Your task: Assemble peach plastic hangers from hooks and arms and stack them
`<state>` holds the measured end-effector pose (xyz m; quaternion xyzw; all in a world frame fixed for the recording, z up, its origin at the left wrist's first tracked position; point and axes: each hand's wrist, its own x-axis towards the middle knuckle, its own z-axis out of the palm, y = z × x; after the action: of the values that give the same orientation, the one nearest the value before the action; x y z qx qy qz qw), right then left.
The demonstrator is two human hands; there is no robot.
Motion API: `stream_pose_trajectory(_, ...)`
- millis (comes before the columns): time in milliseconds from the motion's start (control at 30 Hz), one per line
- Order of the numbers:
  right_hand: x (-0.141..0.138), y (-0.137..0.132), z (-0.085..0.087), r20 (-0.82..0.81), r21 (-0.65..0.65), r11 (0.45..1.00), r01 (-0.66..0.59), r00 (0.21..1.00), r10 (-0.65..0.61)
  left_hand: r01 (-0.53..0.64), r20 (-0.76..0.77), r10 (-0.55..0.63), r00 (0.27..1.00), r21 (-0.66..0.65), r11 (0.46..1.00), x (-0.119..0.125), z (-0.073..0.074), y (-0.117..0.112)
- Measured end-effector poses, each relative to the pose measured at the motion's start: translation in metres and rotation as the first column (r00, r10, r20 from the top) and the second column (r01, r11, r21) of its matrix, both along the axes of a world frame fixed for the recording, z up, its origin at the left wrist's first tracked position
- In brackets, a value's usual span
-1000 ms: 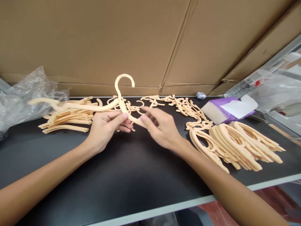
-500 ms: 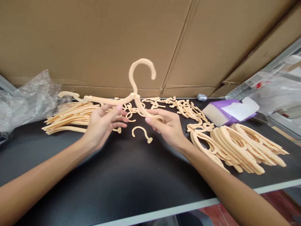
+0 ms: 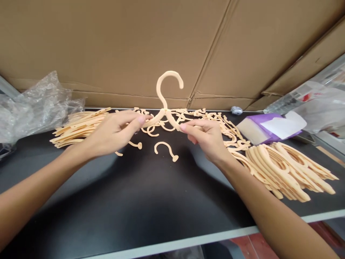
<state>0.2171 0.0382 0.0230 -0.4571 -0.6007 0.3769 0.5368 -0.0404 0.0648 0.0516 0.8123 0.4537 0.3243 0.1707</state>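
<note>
A beige plastic clothes hanger (image 3: 158,86) is held up over the table, its hook pointing upward and its two arms sloping down to the sides. My left hand (image 3: 113,131) pinches one arm between thumb and fingers. On the other arm, my right hand (image 3: 206,138) has a similar pinch, and the arm's end is hidden in the fingers. A loose hanger hook (image 3: 167,146) lies on the table below, between both hands. Another hook (image 3: 135,144) lies partly behind my left hand.
On the black table (image 3: 145,208), beige hanger arms (image 3: 78,126) are piled at left beside bubble wrap (image 3: 40,108). Stacked folded hangers (image 3: 285,169) lie at right, near a purple tissue pack (image 3: 269,127). Loose hooks (image 3: 199,113) are scattered at the back, before a cardboard wall (image 3: 107,46).
My left hand was open beside the hanger and has closed on its left arm. The hanger's left arm, stretched out sideways before, now slopes downward. My right hand keeps its hold.
</note>
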Motion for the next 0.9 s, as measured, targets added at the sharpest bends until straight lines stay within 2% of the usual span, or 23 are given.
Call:
stream_pose_trajectory(67, 0.001, 0.002, 0.000, -0.045, -0.009, 1.000, 0.015, 0.999, -0.015, -0.081, 0.171, 0.081, 0.982, -0.006, 0.997, -0.002, 0.001, 0.003)
stream_pose_trajectory(133, 0.002, 0.004, 0.001, -0.094, -0.014, 0.999, 0.029, 0.995, -0.030, -0.150, 0.389, 0.175, 0.904, -0.095, 0.984, -0.004, 0.002, 0.009)
stream_pose_trajectory(167, 0.003, 0.004, 0.001, -0.110, -0.016, 0.999, 0.033, 0.993, -0.034, -0.148, 0.477, 0.214, 0.852, -0.172, 0.974, -0.005, 0.002, 0.012)
stream_pose_trajectory(233, 0.002, 0.005, 0.002, -0.117, -0.029, 0.999, 0.023, 0.993, -0.026, -0.071, 0.566, 0.257, 0.783, -0.329, 0.942, -0.004, 0.003, 0.014)
stream_pose_trajectory(300, 0.002, 0.004, 0.003, -0.081, -0.058, 0.998, -0.016, 0.997, 0.011, 0.026, 0.578, 0.255, 0.775, -0.433, 0.901, 0.000, 0.002, 0.013)
stream_pose_trajectory(367, 0.001, 0.002, 0.005, -0.017, -0.084, 0.994, -0.070, 0.998, 0.068, 0.076, 0.572, 0.233, 0.786, -0.464, 0.883, 0.002, 0.002, 0.010)
stream_pose_trajectory(500, 0.005, -0.002, 0.012, 0.150, -0.095, 0.990, -0.105, 0.981, 0.119, 0.048, 0.552, 0.233, 0.801, -0.446, 0.894, -0.004, 0.007, 0.010)
stream_pose_trajectory(667, 0.009, -0.007, 0.017, 0.381, -0.106, 0.991, -0.087, 0.917, 0.121, 0.019, 0.538, 0.221, 0.814, -0.405, 0.914, -0.018, 0.016, 0.016)
stream_pose_trajectory(767, 0.005, -0.010, 0.016, 0.415, -0.127, 0.981, -0.148, 0.890, 0.188, 0.039, 0.565, 0.196, 0.801, -0.377, 0.925, -0.011, 0.011, 0.013)
stream_pose_trajectory(900, -0.006, -0.016, 0.011, 0.419, -0.196, 0.952, -0.235, 0.858, 0.298, 0.063, 0.479, 0.139, 0.866, -0.381, 0.922, 0.010, 0.000, -0.003)
